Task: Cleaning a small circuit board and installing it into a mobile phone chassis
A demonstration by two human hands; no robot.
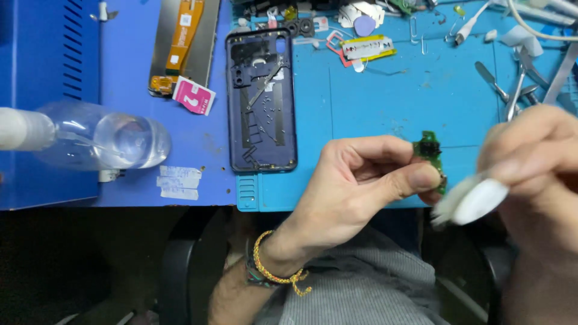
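Note:
My left hand (355, 186) pinches a small green circuit board (430, 150) between thumb and fingers, above the near edge of the blue work mat (385, 102). My right hand (536, 174), blurred, holds a white brush (472, 201) whose bristles lie just below and right of the board. A dark blue phone back housing (262, 102) lies open on the mat to the left of my left hand.
A clear plastic bottle (90, 135) lies on its side at far left. A phone screen with an orange flex cable (183, 42) sits at the back. Tweezers (512, 90), small parts and a white cable (475, 24) crowd the mat's far right.

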